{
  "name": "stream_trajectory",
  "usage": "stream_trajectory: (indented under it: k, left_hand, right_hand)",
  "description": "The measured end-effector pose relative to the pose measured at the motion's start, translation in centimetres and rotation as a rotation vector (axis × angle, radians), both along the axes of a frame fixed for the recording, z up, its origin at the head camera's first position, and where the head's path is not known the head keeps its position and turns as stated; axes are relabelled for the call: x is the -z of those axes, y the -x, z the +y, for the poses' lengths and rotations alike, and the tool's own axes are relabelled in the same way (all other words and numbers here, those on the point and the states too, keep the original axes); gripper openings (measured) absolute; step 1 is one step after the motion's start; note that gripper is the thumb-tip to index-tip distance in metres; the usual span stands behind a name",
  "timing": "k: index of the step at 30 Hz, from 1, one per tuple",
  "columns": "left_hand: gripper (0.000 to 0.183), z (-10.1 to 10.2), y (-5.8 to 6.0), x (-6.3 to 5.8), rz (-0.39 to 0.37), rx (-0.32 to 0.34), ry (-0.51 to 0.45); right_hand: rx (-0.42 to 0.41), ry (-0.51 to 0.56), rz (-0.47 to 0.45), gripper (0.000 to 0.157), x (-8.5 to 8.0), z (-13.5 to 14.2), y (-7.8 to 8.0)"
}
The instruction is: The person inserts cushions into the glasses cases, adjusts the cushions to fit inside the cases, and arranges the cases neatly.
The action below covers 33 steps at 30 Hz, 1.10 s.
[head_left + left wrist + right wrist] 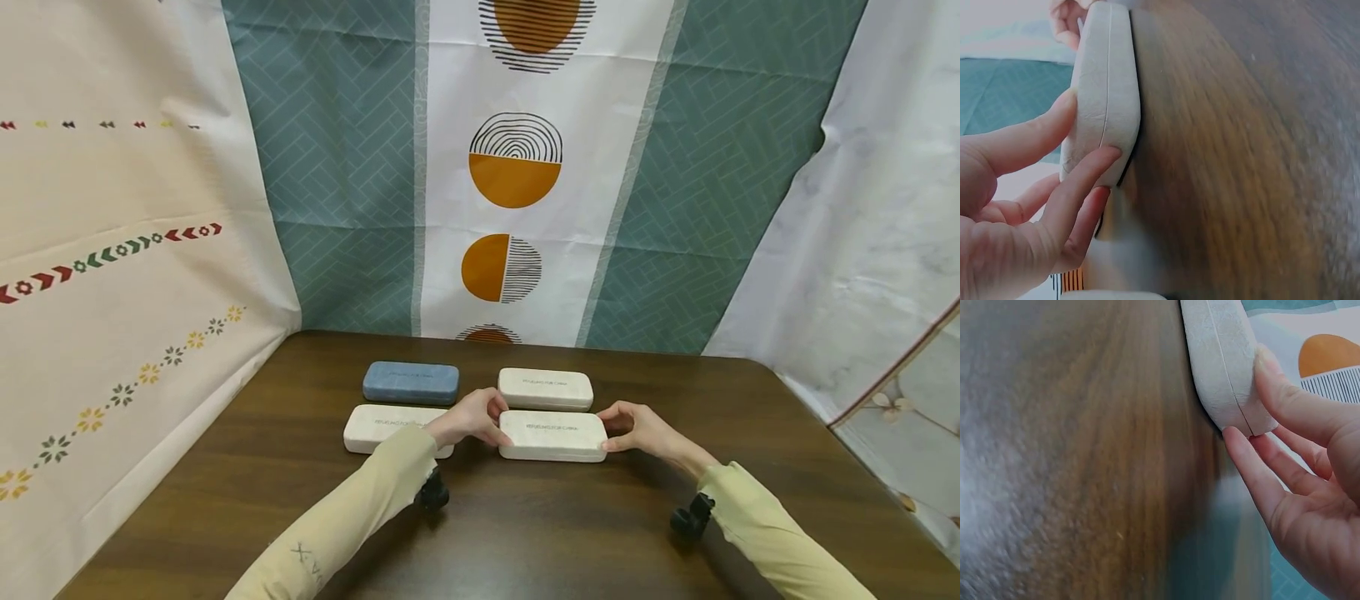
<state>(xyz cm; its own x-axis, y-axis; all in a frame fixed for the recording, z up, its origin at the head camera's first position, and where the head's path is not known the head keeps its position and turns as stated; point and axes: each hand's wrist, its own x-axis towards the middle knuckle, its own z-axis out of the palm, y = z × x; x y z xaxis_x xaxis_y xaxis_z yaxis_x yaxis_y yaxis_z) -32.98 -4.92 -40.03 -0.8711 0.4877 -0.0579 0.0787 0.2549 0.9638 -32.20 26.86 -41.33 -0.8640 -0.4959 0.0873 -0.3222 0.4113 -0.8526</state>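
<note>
A white glasses case (553, 437) with small dark lettering on its lid lies flat on the wooden table, front right of a group of cases. My left hand (474, 417) holds its left end, thumb on the upper edge and fingers against the end. At the opposite end my right hand (643, 430) grips it the same way. In the left wrist view the case (1107, 75) shows its seam side, the lid closed. The right wrist view shows thumb and fingertips at the rounded corner of the case (1219, 362).
Directly behind is another white case (545, 388). To the left a white case (367, 427) lies partly behind my left forearm, with a blue case (411, 382) behind it. Patterned cloth (337, 167) hangs along the table's (540, 533) back edge and both sides.
</note>
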Motion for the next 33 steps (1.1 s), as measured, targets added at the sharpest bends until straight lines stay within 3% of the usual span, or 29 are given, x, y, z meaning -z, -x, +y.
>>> stream_trajectory:
  k: [6,10,17,21,28,30,33]
  left_hand:
    - [0.049,-0.4,-0.1,0.2,-0.014,0.008,-0.006]
    - [0.049,-0.3,-0.3,0.0,-0.024,-0.020,0.007]
    - [0.048,-0.5,-0.1,-0.1,0.019,-0.019,0.031]
    - [0.047,-1.0,0.0,-0.3,0.024,-0.006,0.054]
    - [0.046,-3.1,0.5,-1.7,0.028,-0.049,0.007]
    - [0.043,-3.7,0.5,-2.3,0.018,-0.080,-0.023]
    - [0.039,-4.9,0.4,-3.1,0.028,-0.127,-0.064]
  right_hand:
    - [-0.029,0.004,0.019,0.044,0.4,-0.1,0.0]
    - [-0.055,0.028,0.045,0.041,0.6,-0.1,0.1]
    - [0.015,0.017,-0.034,0.048,0.5,-0.1,0.0]
    - [0.014,0.038,-0.045,0.049,0.6,0.1,0.0]
    - [0.062,0.156,-0.078,0.053,-0.8,1.6,-0.6]
    - [0.085,0.155,-0.049,0.052,-1.5,2.2,-0.7]
    - [0.135,0.071,0.056,0.050,-2.4,3.2,-0.8]
